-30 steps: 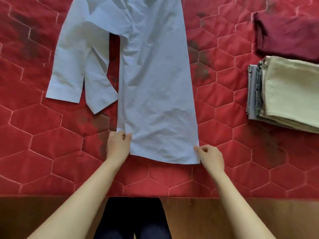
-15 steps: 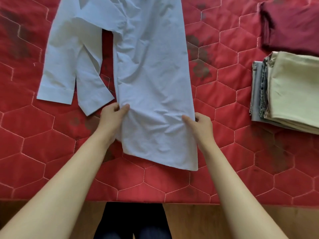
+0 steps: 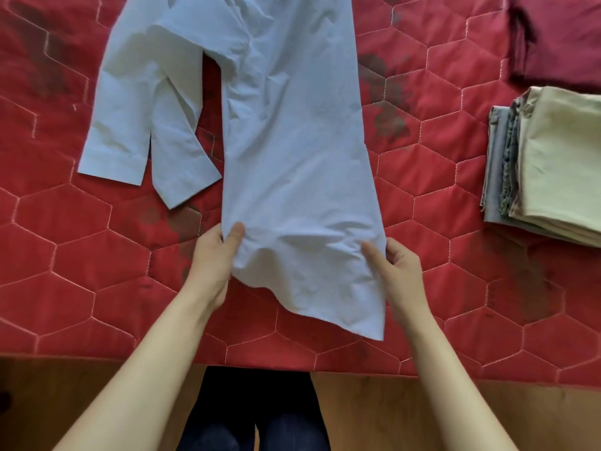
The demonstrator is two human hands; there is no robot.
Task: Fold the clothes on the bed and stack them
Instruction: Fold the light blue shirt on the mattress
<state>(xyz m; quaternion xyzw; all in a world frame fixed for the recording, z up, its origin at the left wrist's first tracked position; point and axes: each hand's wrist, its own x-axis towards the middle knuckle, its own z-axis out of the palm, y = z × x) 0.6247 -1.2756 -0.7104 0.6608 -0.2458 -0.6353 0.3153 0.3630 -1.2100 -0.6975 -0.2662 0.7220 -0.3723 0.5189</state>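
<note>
A light blue shirt (image 3: 292, 151) lies folded lengthwise on the red quilted bed (image 3: 81, 255), its two sleeves spread out to the left. My left hand (image 3: 214, 258) pinches the shirt's left edge a little above the hem, thumb on top. My right hand (image 3: 396, 265) grips the right edge at the same height, thumb over the cloth. The hem hangs loose below my hands and the fabric puckers between them. A stack of folded clothes (image 3: 549, 164), beige on top with grey-blue beneath, sits at the right.
A dark maroon garment (image 3: 559, 37) lies at the far right, behind the stack. The bed's near edge runs across the bottom, with wooden floor (image 3: 65, 395) and my dark trouser legs below it.
Both hands moved from the hem corners up along the shirt's side edges and took hold there. The lower part of the shirt has lifted and wrinkled.
</note>
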